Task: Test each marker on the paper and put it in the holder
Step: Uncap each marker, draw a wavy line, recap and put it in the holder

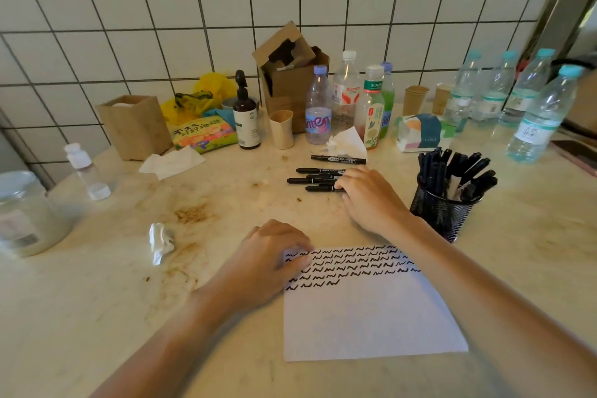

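Head view shows the right hand (368,195) reaching onto the loose markers (318,179) mid-tabletop, fingers curled over them, while the left hand (271,263) presses the paper (365,317) with relaxed fingers; next, I judge, lifting one marker to scribble, then the holder (442,213).

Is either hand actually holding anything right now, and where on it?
The left hand only presses on the paper's top left corner. The right hand lies on the ends of the loose markers; whether its fingers grip one cannot be told.
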